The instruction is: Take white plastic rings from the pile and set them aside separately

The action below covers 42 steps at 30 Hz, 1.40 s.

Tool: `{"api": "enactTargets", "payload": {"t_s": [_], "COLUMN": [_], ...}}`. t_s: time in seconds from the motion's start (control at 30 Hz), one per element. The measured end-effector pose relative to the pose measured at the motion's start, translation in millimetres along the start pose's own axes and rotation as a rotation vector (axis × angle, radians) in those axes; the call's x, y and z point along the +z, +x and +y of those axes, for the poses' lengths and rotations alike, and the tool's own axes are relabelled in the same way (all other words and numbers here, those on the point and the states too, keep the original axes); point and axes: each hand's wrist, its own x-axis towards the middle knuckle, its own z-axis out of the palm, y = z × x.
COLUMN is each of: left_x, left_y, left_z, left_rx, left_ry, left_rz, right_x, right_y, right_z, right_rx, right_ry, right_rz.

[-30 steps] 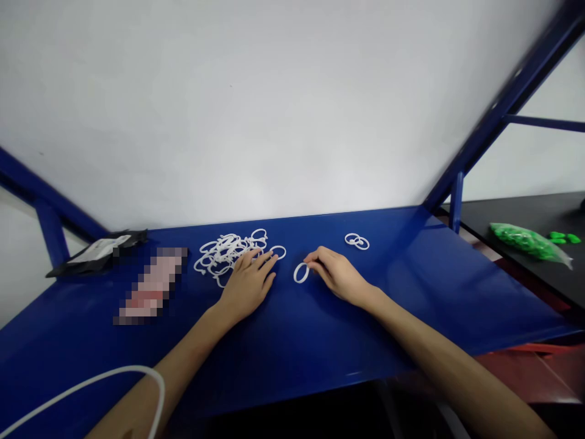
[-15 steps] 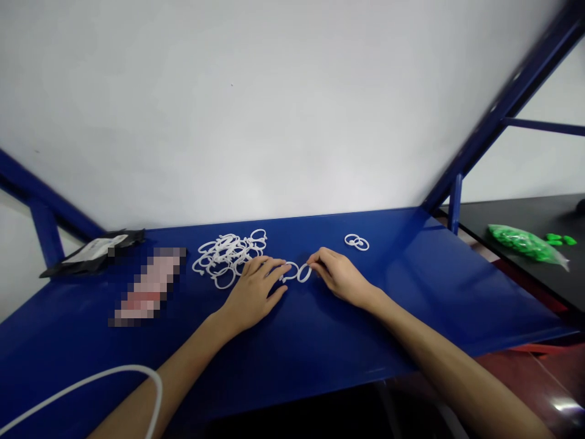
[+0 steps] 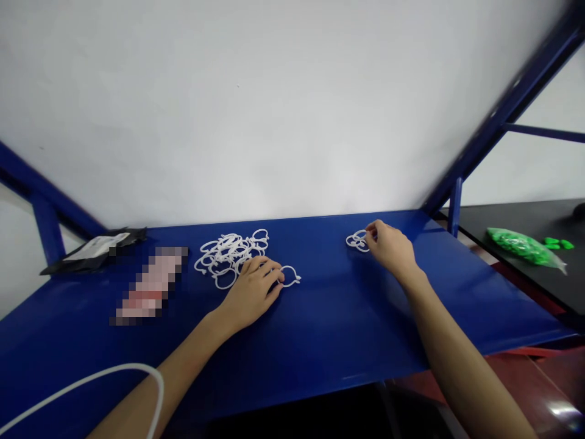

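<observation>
Right hand [image 3: 390,247] has moved since the earlier frame from mid-worktop toward the far right, to a small cluster of white rings [image 3: 356,242], which now includes the ring it carried. Its thumb and fingertips are drawn together at the cluster's right side; whether they grip a ring cannot be told. Left hand [image 3: 253,289] lies palm down with fingers slightly spread, fingertips at a single white ring [image 3: 289,267] that protrudes to their right, near the middle of the blue worktop [image 3: 320,341]. Just beyond and left of this hand, a loose pile of white rings [image 3: 228,250] lies toward the far edge. Near the far left corner are a black packet [image 3: 94,250] with a pale label and, nearer the viewer, a pixelated pinkish item [image 3: 150,283]. White cord [image 3: 109,371] curves across the left forearm at lower left. Beyond the right edge, a dark table [image 3: 543,213] bears a clear bag of green pieces [image 3: 523,248], with loose green pieces [image 3: 558,244] beside it.
</observation>
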Motion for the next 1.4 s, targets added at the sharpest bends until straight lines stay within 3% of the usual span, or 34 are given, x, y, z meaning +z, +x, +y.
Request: {"api": "enactTargets", "payload": {"t_s": [0.13,0.33,0.43,0.53,0.63,0.77,0.93,1.23,1.4], "left_x": [-1.9,-3.0,-3.3,-3.9,-4.1,-3.6,-2.9,0.0,-1.2], "left_y": [1,-1,-2,-2,-1,0,0,-3,-3], "left_z": [2,2,1,1,1,2,1,1,2], "left_rx": [-0.005,0.017,0.038,0.052,0.056,0.05,0.064,0.086,0.07], "left_ry": [-0.029,-0.055,-0.057,-0.061,-0.059,-0.051,-0.04,-0.057,-0.075], "left_rz": [-0.005,0.027,0.063,0.082,0.102,0.121,0.114,0.064,0.043], "right_x": [-6,-3,3,10,18,28,37,35,37], "right_y": [-3,-8,-8,-15,-32,-57,-65,-67,-62], "right_z": [2,-3,-7,-20,-43,-74,-83,-84,-80], "right_rx": [0.1,0.042,-0.043,-0.252,-0.46,-0.599,-0.544,-0.557,-0.57], "right_ry": [-0.132,-0.125,-0.048,0.192,0.529,0.79,0.938,0.934,0.936], "right_rz": [-0.142,-0.041,0.021,0.026,-0.126,-0.384,-0.443,-0.493,-0.396]}}
